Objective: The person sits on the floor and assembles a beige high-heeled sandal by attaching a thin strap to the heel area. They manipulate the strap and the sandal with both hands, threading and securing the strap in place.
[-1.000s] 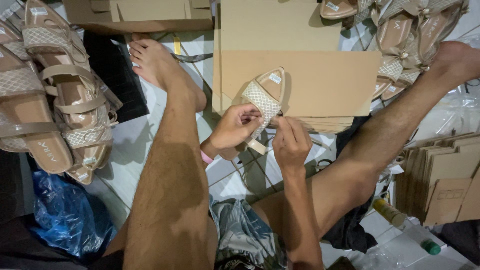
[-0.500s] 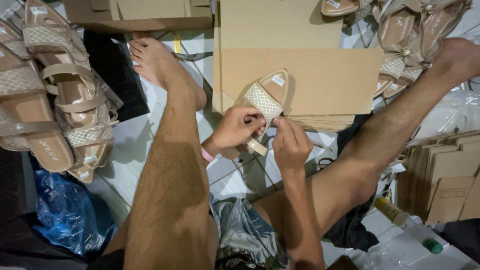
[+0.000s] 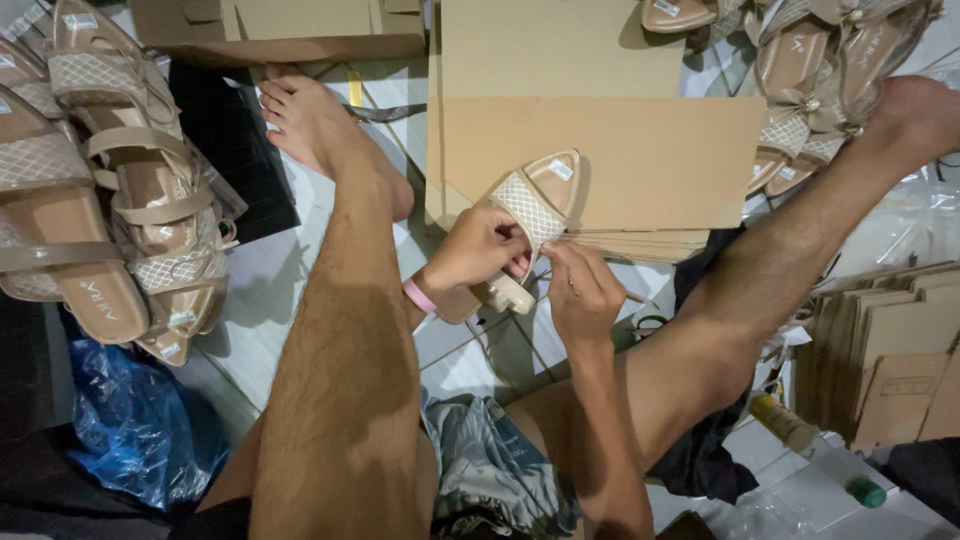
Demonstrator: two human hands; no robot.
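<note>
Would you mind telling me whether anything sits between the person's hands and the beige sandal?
Nothing visible does: the left hand already grips the sandal, and the right hand touches it near the heel.

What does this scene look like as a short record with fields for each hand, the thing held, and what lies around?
left hand: grips the beige sandal around its woven strap
right hand: fingertips pinched at the sandal's heel end
sandal: toe pointing away, small white sticker on the insole
under it: flat cardboard sheets
person's left: pile of matching sandals, blue plastic bag
person's right: more sandals, stack of folded cardboard
posture: seated on floor, bare legs spread
</note>
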